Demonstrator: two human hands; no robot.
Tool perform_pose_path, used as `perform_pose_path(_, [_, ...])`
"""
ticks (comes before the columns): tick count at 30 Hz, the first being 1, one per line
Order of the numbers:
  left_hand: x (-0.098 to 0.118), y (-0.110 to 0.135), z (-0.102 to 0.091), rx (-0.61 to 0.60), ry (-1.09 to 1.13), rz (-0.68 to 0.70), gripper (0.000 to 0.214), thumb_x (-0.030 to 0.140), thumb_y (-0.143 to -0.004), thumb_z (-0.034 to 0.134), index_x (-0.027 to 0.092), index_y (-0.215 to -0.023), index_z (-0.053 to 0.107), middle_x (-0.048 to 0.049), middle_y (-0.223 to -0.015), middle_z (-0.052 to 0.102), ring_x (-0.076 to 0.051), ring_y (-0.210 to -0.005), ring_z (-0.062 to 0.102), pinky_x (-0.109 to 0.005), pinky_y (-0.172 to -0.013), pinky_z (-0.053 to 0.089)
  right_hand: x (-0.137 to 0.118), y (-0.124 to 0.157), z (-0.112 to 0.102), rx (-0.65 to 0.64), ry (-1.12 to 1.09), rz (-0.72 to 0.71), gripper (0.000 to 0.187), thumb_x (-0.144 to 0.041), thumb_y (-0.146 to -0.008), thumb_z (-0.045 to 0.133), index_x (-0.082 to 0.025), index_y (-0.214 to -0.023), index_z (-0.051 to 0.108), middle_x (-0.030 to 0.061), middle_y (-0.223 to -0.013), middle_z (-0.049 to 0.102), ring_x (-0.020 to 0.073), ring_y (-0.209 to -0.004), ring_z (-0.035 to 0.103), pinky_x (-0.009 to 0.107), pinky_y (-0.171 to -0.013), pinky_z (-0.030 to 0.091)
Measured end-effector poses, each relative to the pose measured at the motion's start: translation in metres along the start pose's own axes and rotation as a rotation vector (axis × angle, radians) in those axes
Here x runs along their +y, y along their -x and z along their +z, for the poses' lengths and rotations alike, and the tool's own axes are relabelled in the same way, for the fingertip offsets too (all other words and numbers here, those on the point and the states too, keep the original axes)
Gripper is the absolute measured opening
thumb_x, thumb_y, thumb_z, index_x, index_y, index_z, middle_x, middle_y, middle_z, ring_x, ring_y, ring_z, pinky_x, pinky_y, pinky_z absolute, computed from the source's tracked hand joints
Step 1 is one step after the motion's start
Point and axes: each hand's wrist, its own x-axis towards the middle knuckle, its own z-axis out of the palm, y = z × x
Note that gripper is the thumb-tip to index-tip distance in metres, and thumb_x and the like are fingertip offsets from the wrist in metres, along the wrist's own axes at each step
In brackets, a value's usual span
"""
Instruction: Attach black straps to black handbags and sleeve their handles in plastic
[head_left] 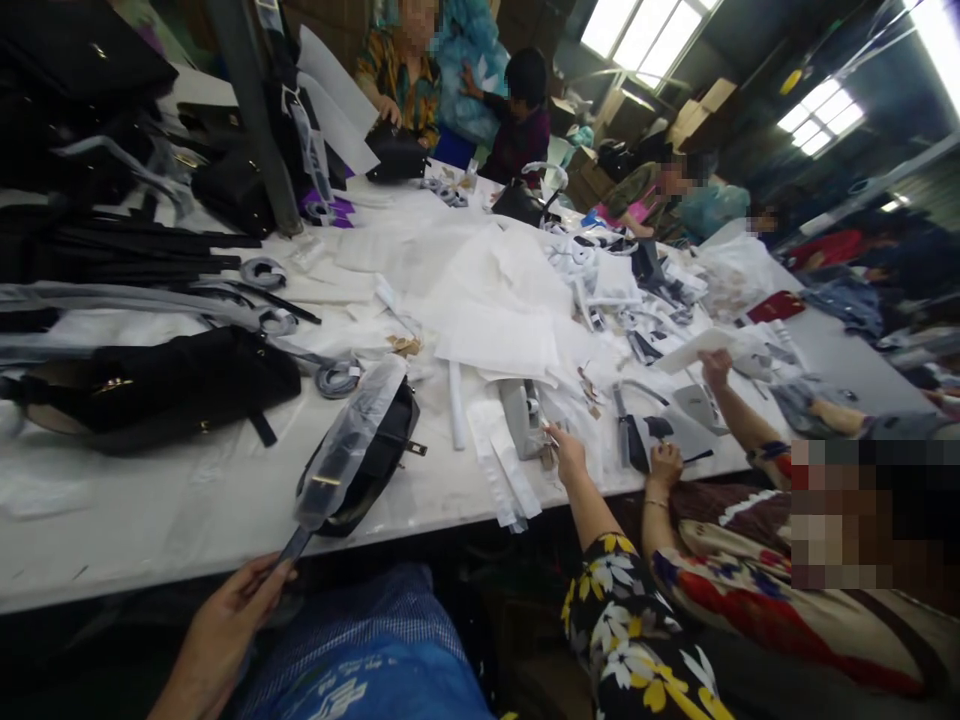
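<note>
My left hand (238, 612) is closed around the dark end of a strap (295, 546) at the table's front edge. That strap runs up into a clear plastic sleeve (352, 450) lying over a small black handbag (379, 470), which has a metal clasp on its right side. My right hand (570, 455), below a black floral sleeve, is stretched over the table with its fingers pinched together. Its fingertips are beside a grey, plastic-covered piece (519, 420) and small tan tags; what they hold, if anything, is too small to make out. White strips (504, 465) lie left of it.
A larger black bag (180, 385) and bundled black straps (112, 245) lie at left, near a metal post (259, 120). White sheets (495, 290) cover the middle. A co-worker's hands (664, 465) handle a grey bag close on my right. Other people work across the table.
</note>
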Motion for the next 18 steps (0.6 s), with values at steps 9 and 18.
perform_pose_path(9, [-0.007,0.001,-0.002,0.015,-0.011,-0.020,0.066,0.058,-0.044,0.086,0.020,-0.096,0.070,-0.0030,-0.084,0.075,-0.018,-0.078,0.065,-0.018,-0.060,0.052,0.017,0.039,-0.032,-0.077,-0.054,0.212,0.028,-0.034,-0.071,0.077,-0.009,-0.082,0.072,0.0098,-0.075,0.072,0.0162,-0.063,0.067,0.025,-0.059,0.052])
perform_pose_path(18, [0.002,0.007,0.002,-0.010,0.018,0.054,0.063,0.057,-0.048,0.085,0.017,-0.095,0.070,-0.0035,-0.080,0.073,-0.015,-0.066,0.062,-0.021,-0.057,0.050,0.021,0.077,-0.009,-0.157,-0.045,0.267,0.028,-0.038,-0.089,0.065,-0.011,-0.083,0.064,0.0009,-0.071,0.064,0.0092,-0.055,0.057,0.021,-0.051,0.048])
